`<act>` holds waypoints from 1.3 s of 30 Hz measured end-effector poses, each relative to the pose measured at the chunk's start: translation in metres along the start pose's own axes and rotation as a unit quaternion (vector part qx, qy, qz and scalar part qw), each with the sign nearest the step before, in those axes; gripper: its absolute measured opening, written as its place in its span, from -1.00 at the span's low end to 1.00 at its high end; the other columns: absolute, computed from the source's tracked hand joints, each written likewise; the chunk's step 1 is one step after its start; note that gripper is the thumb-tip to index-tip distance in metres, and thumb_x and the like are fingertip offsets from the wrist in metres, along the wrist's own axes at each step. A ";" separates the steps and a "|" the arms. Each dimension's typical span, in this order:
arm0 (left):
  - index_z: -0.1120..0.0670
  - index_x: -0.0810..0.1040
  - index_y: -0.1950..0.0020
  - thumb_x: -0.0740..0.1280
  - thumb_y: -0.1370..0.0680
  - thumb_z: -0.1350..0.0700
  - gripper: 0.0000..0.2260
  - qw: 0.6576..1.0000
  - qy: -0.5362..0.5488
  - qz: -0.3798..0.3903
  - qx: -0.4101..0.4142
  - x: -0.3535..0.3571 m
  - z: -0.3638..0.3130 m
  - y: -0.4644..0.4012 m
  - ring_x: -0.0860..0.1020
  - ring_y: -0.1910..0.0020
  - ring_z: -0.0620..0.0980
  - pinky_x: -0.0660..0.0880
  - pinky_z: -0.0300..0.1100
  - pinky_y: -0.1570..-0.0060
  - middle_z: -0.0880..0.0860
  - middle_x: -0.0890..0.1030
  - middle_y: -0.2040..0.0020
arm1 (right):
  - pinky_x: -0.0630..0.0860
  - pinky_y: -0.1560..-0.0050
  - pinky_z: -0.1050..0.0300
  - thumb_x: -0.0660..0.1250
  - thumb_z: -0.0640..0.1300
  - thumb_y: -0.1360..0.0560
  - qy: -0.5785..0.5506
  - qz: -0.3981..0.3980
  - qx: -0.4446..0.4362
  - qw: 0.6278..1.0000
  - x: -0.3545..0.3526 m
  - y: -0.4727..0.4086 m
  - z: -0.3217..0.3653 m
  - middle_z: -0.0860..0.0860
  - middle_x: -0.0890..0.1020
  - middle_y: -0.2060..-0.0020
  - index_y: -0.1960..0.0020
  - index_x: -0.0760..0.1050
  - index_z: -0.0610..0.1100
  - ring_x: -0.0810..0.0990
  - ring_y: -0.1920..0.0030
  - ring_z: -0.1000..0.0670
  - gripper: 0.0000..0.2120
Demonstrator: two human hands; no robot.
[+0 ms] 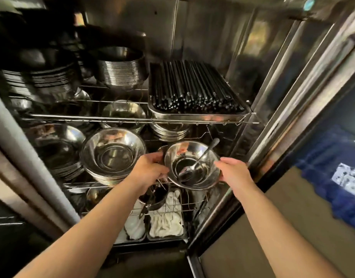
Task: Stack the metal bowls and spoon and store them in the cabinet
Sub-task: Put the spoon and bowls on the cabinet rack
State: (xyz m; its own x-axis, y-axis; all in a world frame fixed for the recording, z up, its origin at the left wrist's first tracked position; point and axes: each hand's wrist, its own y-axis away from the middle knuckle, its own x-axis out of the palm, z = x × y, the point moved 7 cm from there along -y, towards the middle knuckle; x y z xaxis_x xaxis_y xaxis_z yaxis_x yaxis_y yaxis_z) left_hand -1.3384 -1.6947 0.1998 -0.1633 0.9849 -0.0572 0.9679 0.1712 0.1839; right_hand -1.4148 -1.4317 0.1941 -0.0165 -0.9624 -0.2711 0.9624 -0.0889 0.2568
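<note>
Shiny metal bowl [192,165], centre of frame, spoon [198,160] lying inside with handle pointing upper right. Left hand [150,169] and right hand [233,172] each pinch its rim, grip closed on opposite sides, at the middle wire shelf [144,119] level. Steel cabinet [212,37] interior; bowl stacks [112,155] left, tray of chopsticks [194,91] above.

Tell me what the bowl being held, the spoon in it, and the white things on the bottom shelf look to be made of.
Held bowl: polished metal, likely stainless steel, with mirror-like reflections.
Spoon: the same shiny metal, by its bright glints.
White items: soft and crumpled, probably cloth, possibly gloves; too blurred to be sure.
</note>
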 end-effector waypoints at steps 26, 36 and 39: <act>-0.18 0.58 -0.29 0.43 -0.49 0.05 -0.63 0.985 -0.124 -0.110 -0.043 0.004 0.069 -0.084 0.58 0.21 -0.10 0.51 -0.26 0.28 -0.15 0.71 0.19 | 0.53 -0.22 0.05 0.21 -0.23 -0.62 0.237 0.026 -0.044 0.970 0.033 -0.066 -0.012 -0.09 0.38 -0.49 -0.57 0.26 -0.11 0.48 -0.35 -0.14 -0.48; -0.04 0.38 -0.45 0.40 -0.50 -0.08 -0.46 0.969 -0.228 -0.094 0.002 0.006 0.053 -0.073 0.57 0.07 -0.24 0.51 -0.25 0.03 -0.15 0.60 -0.09 | 0.48 -0.33 -0.07 0.31 -0.14 -0.60 0.375 -0.001 -0.176 0.910 0.048 -0.054 0.022 -0.10 0.36 -0.44 -0.47 0.38 -0.12 0.36 -0.42 -0.16 -0.55; 0.01 0.33 -0.49 0.37 -0.54 -0.08 -0.44 0.944 -0.317 -0.079 0.044 0.006 0.051 -0.061 0.53 -0.22 0.00 0.49 -0.11 -0.19 0.06 0.52 -0.34 | 0.44 -0.33 -0.09 0.30 -0.15 -0.61 0.423 0.027 -0.233 0.875 0.063 -0.052 0.036 -0.06 0.39 -0.44 -0.49 0.36 -0.13 0.27 -0.47 -0.11 -0.54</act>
State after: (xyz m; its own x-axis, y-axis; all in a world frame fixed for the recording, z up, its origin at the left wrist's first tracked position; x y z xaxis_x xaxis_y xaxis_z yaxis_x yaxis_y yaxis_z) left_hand -1.3886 -1.7001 0.1382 -0.1864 0.7290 -0.6586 0.9579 0.2840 0.0433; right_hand -1.4753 -1.4970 0.1968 0.0489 -0.4100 -0.9108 0.9652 0.2540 -0.0625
